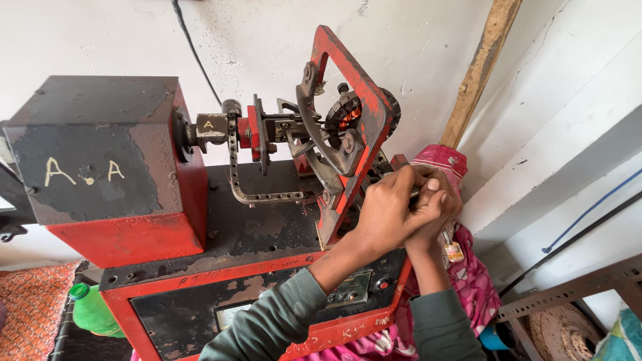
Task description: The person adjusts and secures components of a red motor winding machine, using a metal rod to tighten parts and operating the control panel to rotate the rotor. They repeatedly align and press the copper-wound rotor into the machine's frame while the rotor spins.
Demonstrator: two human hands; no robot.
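Head camera view, looking down at a worn red and black coil winding machine (200, 267) set against a white wall (414, 40). Both hands meet at the machine's right side, just beside a tilted red metal frame (364, 127). The left hand (391, 210) is clenched over the right hand (435, 207), whose fingers curl around something small and hidden, so what they grip cannot be told. Within the frame sits a round armature with copper windings (346, 117), mounted on the machine's shaft. Pink patterned cloth (471, 281) lies under the hands, and a green bottle (90, 311) stands at lower left.
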